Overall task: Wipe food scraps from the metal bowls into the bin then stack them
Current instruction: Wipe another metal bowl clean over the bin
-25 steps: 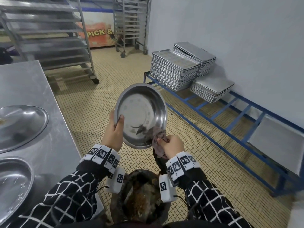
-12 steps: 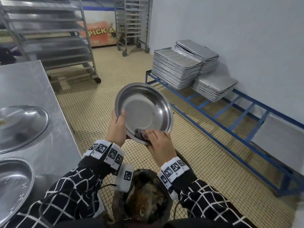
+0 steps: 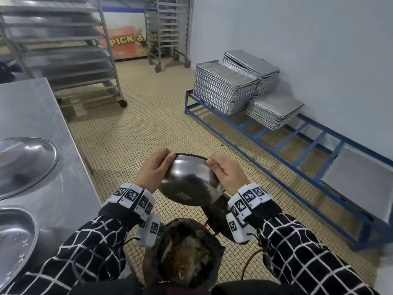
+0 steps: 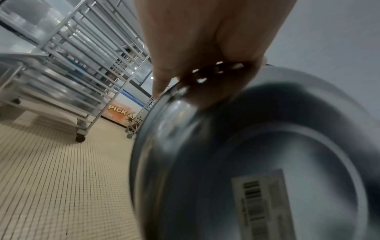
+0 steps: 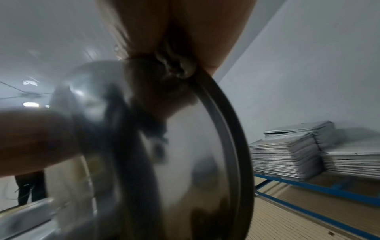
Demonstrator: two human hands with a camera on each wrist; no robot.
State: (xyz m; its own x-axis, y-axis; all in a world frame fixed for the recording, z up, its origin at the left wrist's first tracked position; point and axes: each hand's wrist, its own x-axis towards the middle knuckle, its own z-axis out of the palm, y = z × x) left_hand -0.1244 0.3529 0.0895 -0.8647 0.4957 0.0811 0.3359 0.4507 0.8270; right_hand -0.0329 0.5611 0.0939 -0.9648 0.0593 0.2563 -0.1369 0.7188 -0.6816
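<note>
I hold a metal bowl (image 3: 189, 182) tipped away from me above the bin (image 3: 185, 252), its underside and barcode sticker facing me. My left hand (image 3: 155, 169) grips its left rim, fingers curled over the edge. My right hand (image 3: 225, 173) grips the right rim. In the left wrist view the bowl (image 4: 246, 162) fills the lower right under my left hand (image 4: 195, 40). In the right wrist view a crumpled grey cloth (image 5: 174, 68) is pinched between my right hand (image 5: 174, 24) and the bowl's rim (image 5: 224, 129). The bowl's inside is hidden.
Two more metal bowls (image 3: 25, 162) (image 3: 14, 241) sit on the steel table (image 3: 32, 103) at my left. Stacked baking trays (image 3: 225, 90) rest on a blue floor rack (image 3: 276, 141) along the right wall. Wheeled tray trolleys (image 3: 63, 50) stand behind on the tiled floor.
The bowl has turned from facing me to underside up and dropped lower over the bin. My right hand left the inside of the bowl and took hold of its right rim.
</note>
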